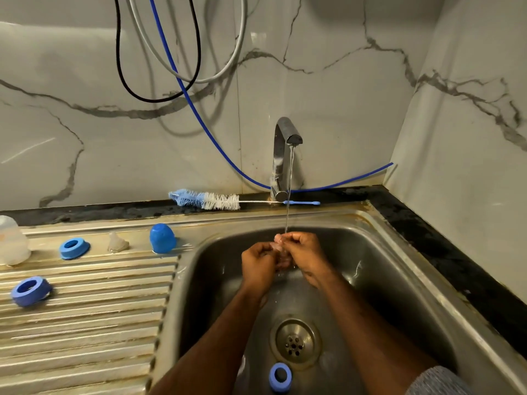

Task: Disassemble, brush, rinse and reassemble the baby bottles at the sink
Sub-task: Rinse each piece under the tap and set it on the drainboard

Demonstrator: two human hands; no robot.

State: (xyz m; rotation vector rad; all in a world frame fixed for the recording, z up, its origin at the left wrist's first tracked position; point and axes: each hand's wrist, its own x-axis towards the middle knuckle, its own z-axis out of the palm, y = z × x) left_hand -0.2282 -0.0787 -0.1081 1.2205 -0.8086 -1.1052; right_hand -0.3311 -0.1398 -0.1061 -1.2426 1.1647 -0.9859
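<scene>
Left hand (pixel 258 263): over the sink basin, fingers curled in, pressed close against the other hand under the running water.
Right hand (pixel 302 250): fingers curled too, pinching a small clear piece (pixel 281 246) together with the left (it looks like a teat, though the hands hide most of it).
Water stream (pixel 288 195): falls thin and straight from the tap (pixel 282 158) onto the fingertips of both hands.
Sink (pixel 399 269): steel, wet; a drain strainer (pixel 295 342) sits near the person, below the forearms.
Bottle in the basin (pixel 280 377): clear, blue-collared, lying at the near edge just beside the strainer.
Bottle brush (pixel 206 199): blue and white bristles, lying along the far ledge, its thin handle passing behind the tap base.
Blue cap (pixel 162 238): dome up on the drainboard (pixel 85 323), just left of the basin.
Clear teat (pixel 117 243): standing left of the cap.
Blue ring (pixel 74 248): flat, further left.
Second blue ring (pixel 30 290): nearer, tilted, at the left.
Clear bottle body (pixel 12 242): at the far left edge, partly cut off.
Wall: marble-look, with a blue tube (pixel 199 115) and looped cables hanging down.
</scene>
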